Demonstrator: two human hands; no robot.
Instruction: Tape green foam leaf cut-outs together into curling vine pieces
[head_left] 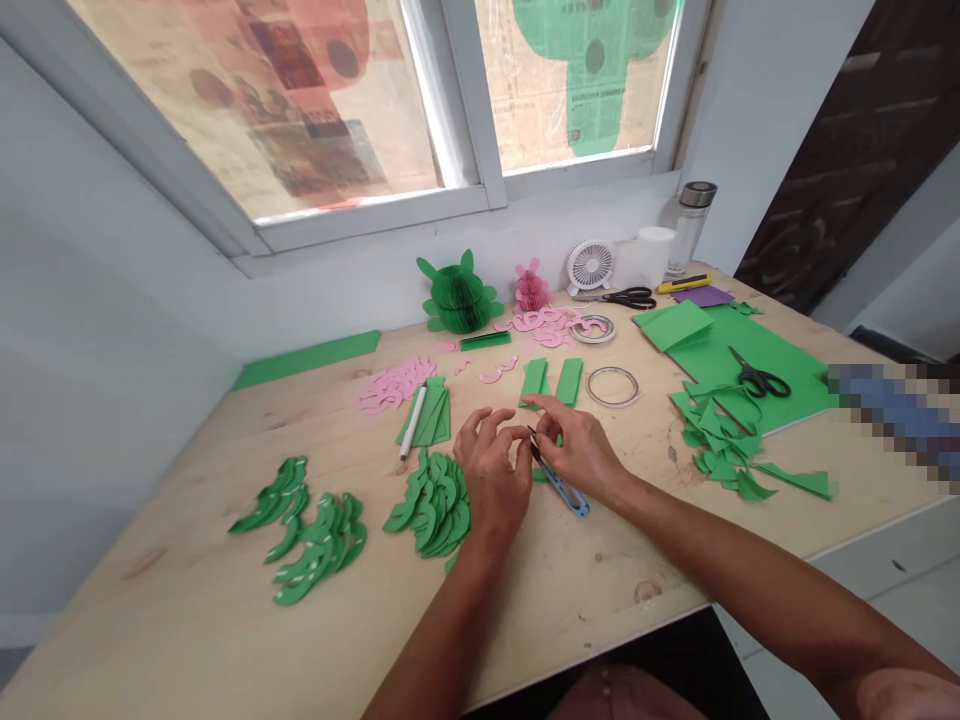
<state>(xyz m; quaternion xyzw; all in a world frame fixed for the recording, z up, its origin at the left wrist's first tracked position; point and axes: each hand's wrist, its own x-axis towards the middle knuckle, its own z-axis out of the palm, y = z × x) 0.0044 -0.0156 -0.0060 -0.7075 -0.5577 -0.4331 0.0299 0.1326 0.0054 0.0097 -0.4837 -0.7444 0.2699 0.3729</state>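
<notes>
My left hand point(491, 470) and my right hand point(581, 447) meet over the middle of the table, thumbs and forefingers pinched close together. Whatever lies between the fingertips is too small to make out. Blue thread snips point(568, 493) sit right under the fingertips, blades pointing away from me; I cannot tell whether a finger touches them. Left of my left hand is a heap of curved green paper pieces point(431, 505). Just beyond my fingers lie folded green paper strips point(569, 382) and a ring of tape point(613, 386).
More green curved pieces with white marks point(319, 550) lie at left. A white pen point(412, 422) rests on green strips. Pink cutouts point(397, 384), a green honeycomb paper figure point(461, 300) and a fan point(589, 266) stand farther back. Black scissors point(759, 378) and green scraps point(720, 435) lie right.
</notes>
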